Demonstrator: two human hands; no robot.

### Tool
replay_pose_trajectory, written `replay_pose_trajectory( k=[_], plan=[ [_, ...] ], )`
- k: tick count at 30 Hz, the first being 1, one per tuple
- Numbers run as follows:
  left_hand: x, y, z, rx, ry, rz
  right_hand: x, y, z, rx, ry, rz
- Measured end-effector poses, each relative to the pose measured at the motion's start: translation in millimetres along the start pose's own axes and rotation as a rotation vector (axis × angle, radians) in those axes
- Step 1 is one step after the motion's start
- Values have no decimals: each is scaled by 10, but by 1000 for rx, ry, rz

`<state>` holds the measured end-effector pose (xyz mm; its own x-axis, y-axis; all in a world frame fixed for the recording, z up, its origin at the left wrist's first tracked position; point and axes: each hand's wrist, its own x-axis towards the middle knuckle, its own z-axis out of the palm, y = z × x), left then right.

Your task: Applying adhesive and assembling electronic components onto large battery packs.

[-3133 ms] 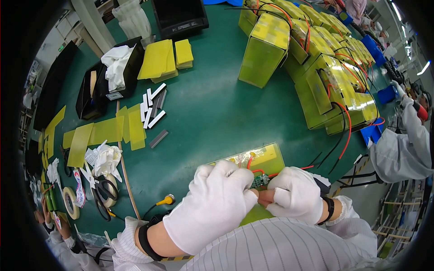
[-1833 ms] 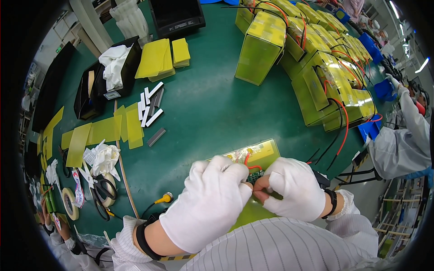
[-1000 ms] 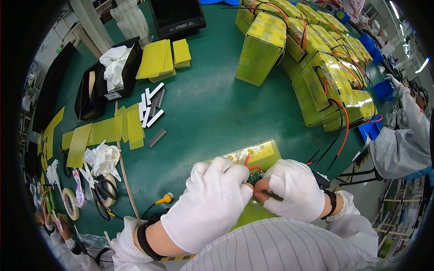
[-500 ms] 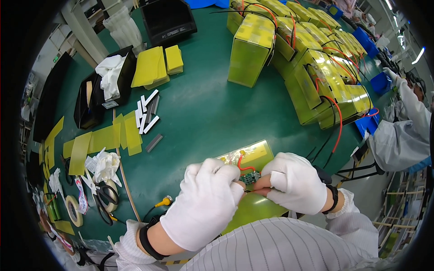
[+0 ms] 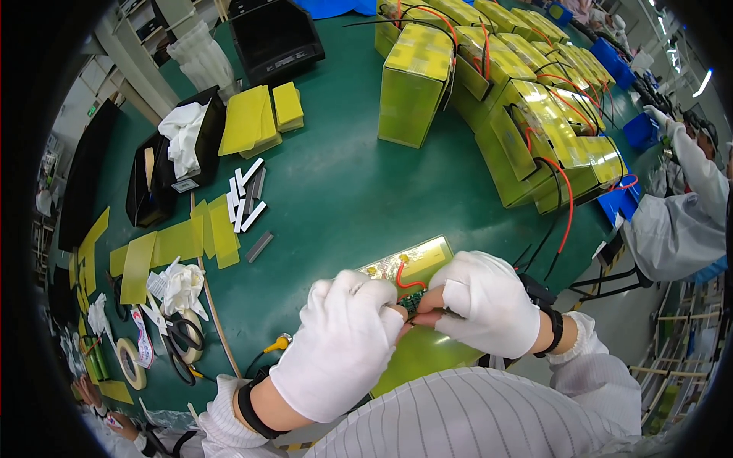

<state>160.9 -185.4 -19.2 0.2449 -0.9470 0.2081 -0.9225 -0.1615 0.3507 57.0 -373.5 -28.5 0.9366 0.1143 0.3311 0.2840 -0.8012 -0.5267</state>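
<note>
Both my hands wear white gloves with bare fingertips and meet over a yellow-wrapped battery pack (image 5: pixel 420 355) at the table's near edge. Between them is a small green circuit board (image 5: pixel 410 304). My left hand (image 5: pixel 340 343) pinches its left end. My right hand (image 5: pixel 489 305) is closed on the right end, its thumb and finger pressed on the board. A red wire (image 5: pixel 402 276) curves from the pack's top face to the board. The undersides of the fingers and the board's lower edge are hidden.
Several yellow battery packs (image 5: pixel 416 91) with red and black wires stand at the far right. On the left lie scissors (image 5: pixel 179 336), tape rolls (image 5: pixel 131 365), yellow sheets (image 5: pixel 248 122), foam strips (image 5: pixel 246 195) and black bins (image 5: pixel 275 38). A co-worker's sleeve (image 5: pixel 699 168) shows at right.
My right hand has shifted left, closer to my left hand, and its fingers now cover more of the circuit board. The whole view has shifted slightly.
</note>
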Motion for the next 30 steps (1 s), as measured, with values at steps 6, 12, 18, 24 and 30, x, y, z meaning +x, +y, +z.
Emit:
replay_pose_trajectory(
  k=[6,12,18,24,30],
  plan=[
    [13,12,-60,-21,-15,-31,-27,4,-39,9,0,-1],
    [-30,-13,-46,7,-19,-14,-30,21,-20,-6,-13,-22],
    [-39,-18,7,-36,-29,-17,-42,13,3,-14,-12,-25],
    [-2,-14,21,-96,11,-14,-51,22,21,-25,-14,-29],
    [11,3,35,-113,20,-3,-61,20,33,-41,-19,-35]
  ],
)
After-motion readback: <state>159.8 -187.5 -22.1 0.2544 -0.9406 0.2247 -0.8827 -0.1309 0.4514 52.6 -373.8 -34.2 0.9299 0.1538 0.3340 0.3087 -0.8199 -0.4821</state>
